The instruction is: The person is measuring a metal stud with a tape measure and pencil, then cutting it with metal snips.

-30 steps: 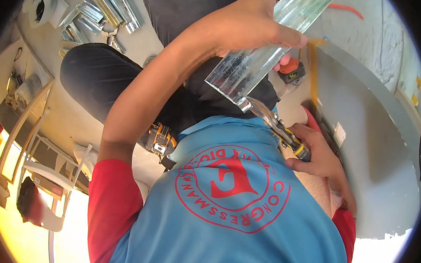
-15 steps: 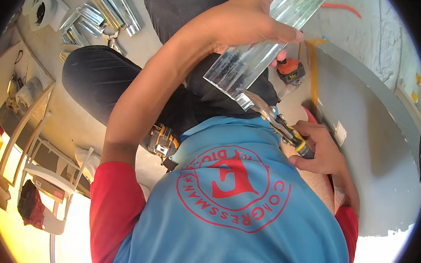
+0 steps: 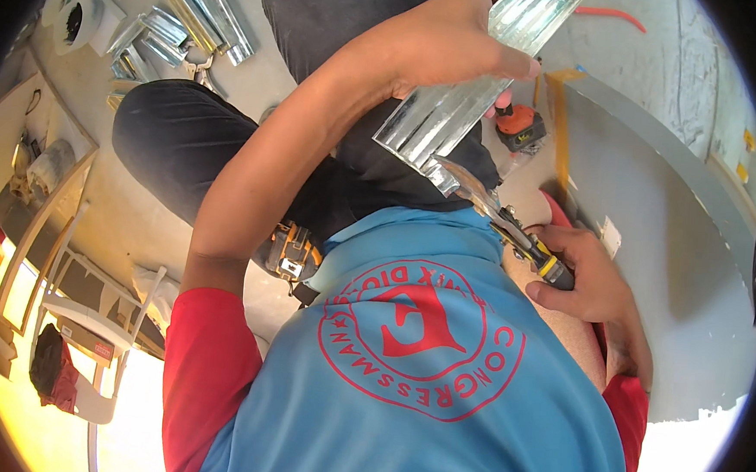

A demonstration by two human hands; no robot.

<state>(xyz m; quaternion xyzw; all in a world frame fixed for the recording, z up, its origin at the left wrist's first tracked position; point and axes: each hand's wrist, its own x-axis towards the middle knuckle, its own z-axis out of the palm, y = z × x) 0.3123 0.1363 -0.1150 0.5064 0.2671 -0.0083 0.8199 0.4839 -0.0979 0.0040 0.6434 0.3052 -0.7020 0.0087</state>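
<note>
My left hand (image 3: 442,45) grips a shiny ribbed metal channel (image 3: 464,94) that slants from the top of the view down toward my chest. My right hand (image 3: 595,288) is closed around the yellow-and-black handles of metal snips (image 3: 504,222). The snips' blades meet the lower end of the channel. Below both lie my blue shirt with a red round print and my dark trousers.
A large grey metal sheet (image 3: 656,218) lies on the floor at the right, with an orange tape measure (image 3: 521,128) near its upper corner. More metal channels (image 3: 193,4) and small parts lie at the upper left. A white chair (image 3: 87,322) stands at the lower left.
The channel and my left hand have shifted slightly down and left. My right hand with the snips stays at the channel's lower end.
</note>
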